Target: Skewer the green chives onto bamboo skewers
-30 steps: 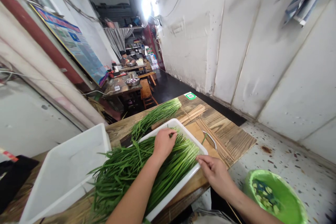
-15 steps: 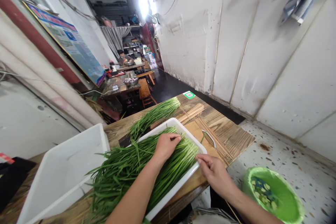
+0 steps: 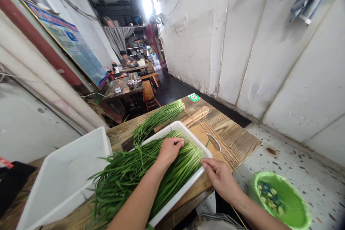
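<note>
A white plastic tray (image 3: pixel 185 181) holds a thick pile of garlic chives (image 3: pixel 126 172), their pale cut ends toward the right. My left hand (image 3: pixel 170 151) is over the chives near those ends, thumb and forefinger pinched together; what is between them, if anything, is hidden. At the tray's right rim my right hand (image 3: pixel 219 176) is closed in a pinch. A thin bamboo skewer (image 3: pixel 238 217) runs from its fingertips back beneath the forearm, mostly covered by the hand. The two hands are apart.
Another chive bunch (image 3: pixel 159 116) lies behind the tray. Bamboo skewers (image 3: pixel 219 143) lie on the wooden table (image 3: pixel 242 138) and a cutting board (image 3: pixel 198 133). An empty white bin (image 3: pixel 70 172) stands left, a green-lined bucket (image 3: pixel 293 197) on the floor right. A person (image 3: pixel 125 57) sits far back.
Very little differs. My left hand has shifted slightly left over the chives; my right hand stays at the tray's rim.
</note>
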Demonstrator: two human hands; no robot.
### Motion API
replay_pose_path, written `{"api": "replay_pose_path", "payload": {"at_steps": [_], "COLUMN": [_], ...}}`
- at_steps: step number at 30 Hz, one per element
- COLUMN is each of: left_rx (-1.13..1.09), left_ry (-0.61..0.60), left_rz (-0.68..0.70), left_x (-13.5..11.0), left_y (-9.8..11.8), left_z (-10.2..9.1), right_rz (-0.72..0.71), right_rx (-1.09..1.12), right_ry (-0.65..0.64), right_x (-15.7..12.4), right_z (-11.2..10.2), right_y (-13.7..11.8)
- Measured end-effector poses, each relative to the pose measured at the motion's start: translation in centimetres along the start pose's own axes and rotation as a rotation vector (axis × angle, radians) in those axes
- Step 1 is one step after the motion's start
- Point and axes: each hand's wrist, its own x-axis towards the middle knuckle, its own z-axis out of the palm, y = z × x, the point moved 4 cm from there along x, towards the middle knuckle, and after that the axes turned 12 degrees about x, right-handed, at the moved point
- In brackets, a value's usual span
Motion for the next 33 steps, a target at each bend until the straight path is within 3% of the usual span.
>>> {"api": "replay_pose_path", "payload": {"at_steps": [33], "left_rx": [-0.049], "left_ry": [-0.022], "left_rz": [-0.055], "left_x": [-0.24], "left_y": [0.19], "left_z": [-0.07], "right_rz": [-0.021], "right_rx": [-0.026], "right_ry": [0.017], "right_x": [0.03], "right_z": [-0.03], "right_y": [-0.09]}}
